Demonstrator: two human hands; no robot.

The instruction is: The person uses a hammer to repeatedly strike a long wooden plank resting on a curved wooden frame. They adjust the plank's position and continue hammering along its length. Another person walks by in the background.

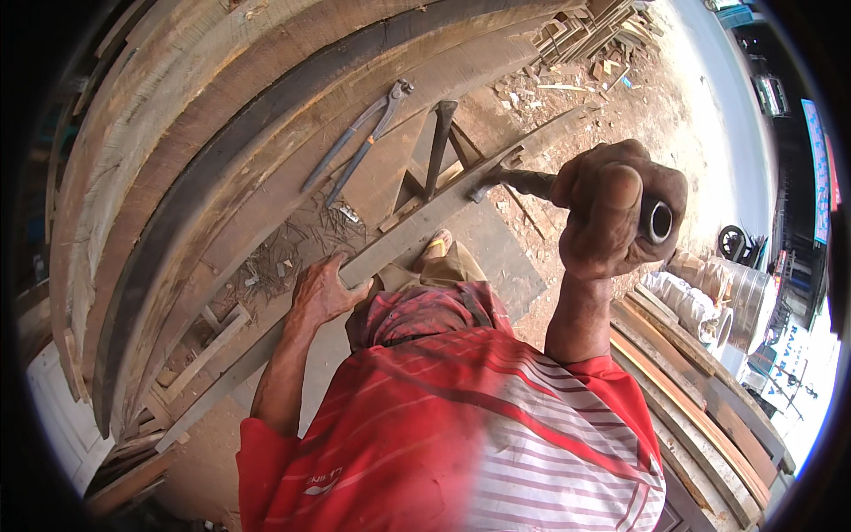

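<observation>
My right hand is raised and closed round the handle of a hammer. The open end of its hollow tube handle sticks out of my fist, and its dark head is at the long plank, though I cannot tell whether they touch. That long grey-brown wooden plank runs slantwise in front of my body. With fingers over its far edge and thumb on the near side, my left hand grips it. A dark bar with a flared top stands up at the plank's far side, left of the hammer head.
Pincers with blue and orange handles lie on thick stacked boards at the left. Loose nails are scattered below them. More boards are piled at the right, near white sacks. Wood scraps litter the ground ahead.
</observation>
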